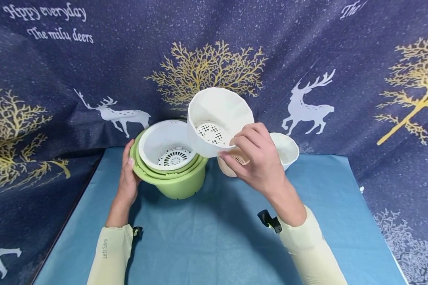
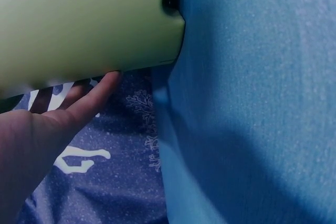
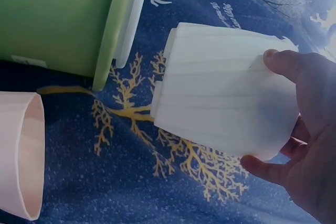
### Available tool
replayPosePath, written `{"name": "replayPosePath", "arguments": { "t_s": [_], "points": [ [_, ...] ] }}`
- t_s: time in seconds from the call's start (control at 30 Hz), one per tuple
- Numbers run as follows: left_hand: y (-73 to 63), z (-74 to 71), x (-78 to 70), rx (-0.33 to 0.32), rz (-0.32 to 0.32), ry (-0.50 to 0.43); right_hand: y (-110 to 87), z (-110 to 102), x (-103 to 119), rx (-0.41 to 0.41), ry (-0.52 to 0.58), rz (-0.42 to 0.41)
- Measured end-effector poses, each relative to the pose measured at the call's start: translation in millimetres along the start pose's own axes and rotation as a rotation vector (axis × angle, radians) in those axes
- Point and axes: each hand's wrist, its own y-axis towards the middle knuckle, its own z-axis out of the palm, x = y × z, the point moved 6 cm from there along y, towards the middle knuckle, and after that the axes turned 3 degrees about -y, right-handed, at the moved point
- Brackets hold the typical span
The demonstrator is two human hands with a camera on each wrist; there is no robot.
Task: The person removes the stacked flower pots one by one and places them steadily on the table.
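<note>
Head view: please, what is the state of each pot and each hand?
Raised white pot: held above the table
Green pots: nested together
Inner white pot: inside the green pots
Pink pot: partly hidden
Far-right white pot: partly hidden
Left hand: touching the green pots
Right hand: gripping the raised white pot

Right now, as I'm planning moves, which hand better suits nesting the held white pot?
Probably the right hand: it grips the white pot near the green pot, which the left hand holds.
</note>
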Motion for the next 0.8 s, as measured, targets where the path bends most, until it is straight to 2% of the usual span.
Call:
{"name": "replayPosePath", "arguments": {
  "t_s": [0.3,0.8],
  "points": [
    [-0.3,-0.1,-0.4,-0.002,-0.008,0.013,-4.7,-12,-4,-0.023,0.006,0.019],
    [-0.6,-0.5,0.4,0.0,-0.001,0.023,-14.9,-31,-15,-0.044,-0.074,0.053]
  ]
}}
